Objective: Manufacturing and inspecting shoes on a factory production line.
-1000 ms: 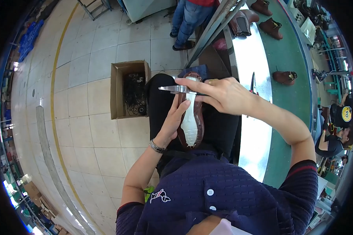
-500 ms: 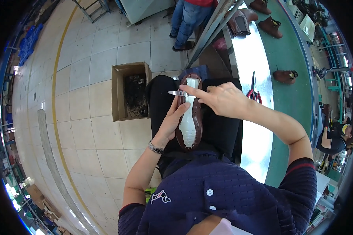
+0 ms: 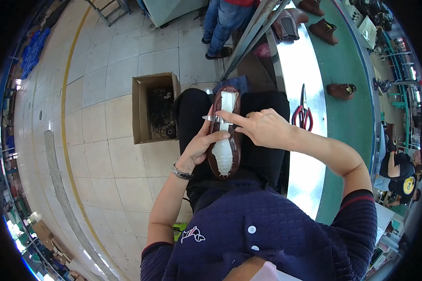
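Note:
A brown leather shoe (image 3: 233, 154) lies upside down on my lap, its toe-to-heel length pointing away from me and its white underside facing up. My left hand (image 3: 203, 144) holds it along the left edge, thumb over the white bottom. Across the shoe's middle runs a shiny, clear strip (image 3: 212, 118), sticking out past the left edge. My right hand (image 3: 263, 127) comes over from the right with its index finger stretched out onto the strip and the other fingers bent by the right edge. Whether anything lies under those bent fingers is hidden.
A cardboard box (image 3: 140, 112) with dark tangled scraps stands left of my knee. On the metal ledge (image 3: 309, 154) to my right lie red-handled pliers (image 3: 303, 114). Beyond it, a green conveyor belt (image 3: 347, 61) carries brown shoes (image 3: 341, 91). Another person's legs (image 3: 225, 28) stand ahead.
My right hand and the strip under its index finger have shifted slightly toward me along the shoe. My left thumb has slid the same way. The shoe has barely moved.

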Action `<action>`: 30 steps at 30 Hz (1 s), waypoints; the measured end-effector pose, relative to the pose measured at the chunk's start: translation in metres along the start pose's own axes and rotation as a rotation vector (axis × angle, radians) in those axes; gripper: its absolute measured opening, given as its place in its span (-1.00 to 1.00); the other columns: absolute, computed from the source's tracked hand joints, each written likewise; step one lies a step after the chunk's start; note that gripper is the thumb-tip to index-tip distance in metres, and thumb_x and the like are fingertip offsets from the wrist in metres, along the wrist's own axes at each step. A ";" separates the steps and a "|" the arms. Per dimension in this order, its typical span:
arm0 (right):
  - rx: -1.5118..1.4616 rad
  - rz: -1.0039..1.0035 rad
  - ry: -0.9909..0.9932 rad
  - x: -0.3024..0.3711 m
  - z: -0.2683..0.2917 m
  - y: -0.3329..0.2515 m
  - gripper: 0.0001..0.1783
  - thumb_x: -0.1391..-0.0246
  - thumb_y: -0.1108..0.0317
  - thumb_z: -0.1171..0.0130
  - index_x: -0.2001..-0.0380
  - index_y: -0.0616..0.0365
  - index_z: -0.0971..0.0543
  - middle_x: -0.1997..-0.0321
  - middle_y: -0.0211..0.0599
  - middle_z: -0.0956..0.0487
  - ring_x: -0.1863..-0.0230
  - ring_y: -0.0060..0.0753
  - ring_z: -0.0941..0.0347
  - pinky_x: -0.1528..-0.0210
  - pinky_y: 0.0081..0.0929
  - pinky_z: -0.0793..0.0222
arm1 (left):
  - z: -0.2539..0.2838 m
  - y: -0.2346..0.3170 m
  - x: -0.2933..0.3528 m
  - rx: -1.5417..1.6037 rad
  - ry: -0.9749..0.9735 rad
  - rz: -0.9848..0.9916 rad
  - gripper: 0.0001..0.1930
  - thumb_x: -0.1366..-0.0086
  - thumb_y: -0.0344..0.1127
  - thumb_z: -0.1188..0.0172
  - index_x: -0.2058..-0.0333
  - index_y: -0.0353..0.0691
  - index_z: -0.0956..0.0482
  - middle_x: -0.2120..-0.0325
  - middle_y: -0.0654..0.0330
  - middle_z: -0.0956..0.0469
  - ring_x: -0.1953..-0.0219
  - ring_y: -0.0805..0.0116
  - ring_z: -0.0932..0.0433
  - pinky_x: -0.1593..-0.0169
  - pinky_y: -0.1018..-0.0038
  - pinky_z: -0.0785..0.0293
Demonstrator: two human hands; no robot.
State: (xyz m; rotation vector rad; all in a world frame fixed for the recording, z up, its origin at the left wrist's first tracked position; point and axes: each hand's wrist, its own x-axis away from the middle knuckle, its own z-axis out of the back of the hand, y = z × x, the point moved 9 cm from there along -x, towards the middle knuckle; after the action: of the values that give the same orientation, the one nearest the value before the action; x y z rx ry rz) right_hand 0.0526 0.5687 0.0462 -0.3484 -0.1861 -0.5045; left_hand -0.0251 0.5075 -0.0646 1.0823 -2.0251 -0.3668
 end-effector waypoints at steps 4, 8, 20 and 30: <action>-0.002 0.061 -0.032 0.006 0.014 -0.017 -0.23 -0.20 0.27 -0.11 -0.41 -0.31 -0.04 0.61 -0.17 -0.56 0.64 -0.17 -0.54 0.65 -0.33 -0.42 | 0.009 -0.010 -0.001 0.054 -0.038 0.089 0.00 -0.17 -0.47 -0.29 -0.42 0.10 0.20 -0.14 0.19 -0.32 -0.13 0.36 -0.39 -0.15 0.37 -0.40; -0.097 -0.038 -0.058 0.010 -0.006 -0.013 -0.28 -0.20 0.27 -0.10 -0.39 -0.26 -0.10 0.62 -0.15 -0.56 0.64 -0.14 -0.54 0.62 -0.31 -0.44 | 0.010 -0.020 0.006 -0.089 -0.091 -0.026 -0.08 -0.24 -0.40 -0.26 -0.42 0.00 0.16 -0.19 0.18 -0.30 -0.16 0.34 -0.38 -0.22 0.35 -0.33; -0.060 0.045 -0.009 0.013 0.020 -0.023 -0.23 -0.17 0.25 -0.13 -0.40 -0.27 -0.07 0.61 -0.19 -0.56 0.65 -0.18 -0.54 0.64 -0.35 -0.43 | 0.011 -0.054 0.016 0.192 0.081 -0.203 -0.43 -0.43 -0.05 0.04 -0.27 -0.21 -0.12 0.00 -0.01 -0.44 0.01 0.03 -0.55 0.01 0.16 -0.58; -0.017 0.146 -0.129 0.016 0.009 -0.042 -0.14 -0.03 0.42 -0.11 -0.40 -0.20 -0.07 0.53 -0.08 -0.61 0.57 -0.22 -0.60 0.53 -0.38 -0.54 | 0.020 -0.069 0.021 0.255 0.107 0.058 -0.32 -0.22 -0.42 -0.25 -0.27 -0.16 -0.15 -0.05 0.15 -0.42 -0.04 0.35 -0.46 -0.09 0.36 -0.43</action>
State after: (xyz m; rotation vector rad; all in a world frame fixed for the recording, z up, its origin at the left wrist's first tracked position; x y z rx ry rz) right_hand 0.0444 0.5307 0.0705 -0.4080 -0.2800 -0.3401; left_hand -0.0072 0.4477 -0.1063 1.1668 -2.0403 -0.0189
